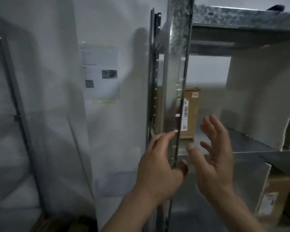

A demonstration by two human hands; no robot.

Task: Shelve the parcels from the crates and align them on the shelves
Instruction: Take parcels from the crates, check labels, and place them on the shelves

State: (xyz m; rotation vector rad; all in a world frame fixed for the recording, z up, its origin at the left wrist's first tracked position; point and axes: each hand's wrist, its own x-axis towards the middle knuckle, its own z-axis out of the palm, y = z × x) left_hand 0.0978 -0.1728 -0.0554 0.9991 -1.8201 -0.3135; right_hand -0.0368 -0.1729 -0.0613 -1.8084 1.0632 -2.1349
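The parcel (189,113) stands upright on the shelf (241,153) just beyond the spread, empty fingers (211,124) of the right hand (214,158), while the left hand (159,166), also loose and holding nothing, hovers before the post (177,81), likely freed for aligning.

Brown parcel (190,113), mottled grey shelf upright (178,30)

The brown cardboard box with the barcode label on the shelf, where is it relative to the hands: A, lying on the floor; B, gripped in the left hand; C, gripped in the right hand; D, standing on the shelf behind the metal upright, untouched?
D: the brown cardboard box stands on the shelf behind the metal upright, while the left hand and right hand hover open before it.
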